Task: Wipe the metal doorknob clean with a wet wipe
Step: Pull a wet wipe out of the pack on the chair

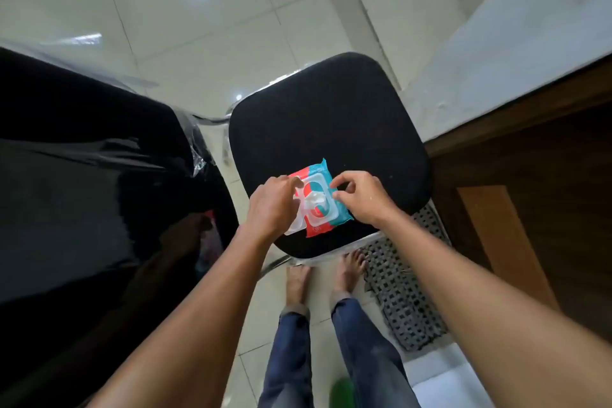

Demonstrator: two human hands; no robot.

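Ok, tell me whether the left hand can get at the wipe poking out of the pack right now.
Probably yes. The pack's lid is flipped open, the wipe sticks up uncovered, and the left hand is right beside it. The right hand sits at the pack's far edge, clear of the opening.

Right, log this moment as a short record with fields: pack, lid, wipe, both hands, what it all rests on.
pack: red and blue wet wipe pack, lying flat on the seat
lid: clear flip lid open, swung toward the person
wipe: white wipe poking up from the opening
left hand: left hand at the opening, fingertips by the wipe; grip not clear
right hand: right hand steadying the pack's right edge
support: black chair seat
doorknob: not in view
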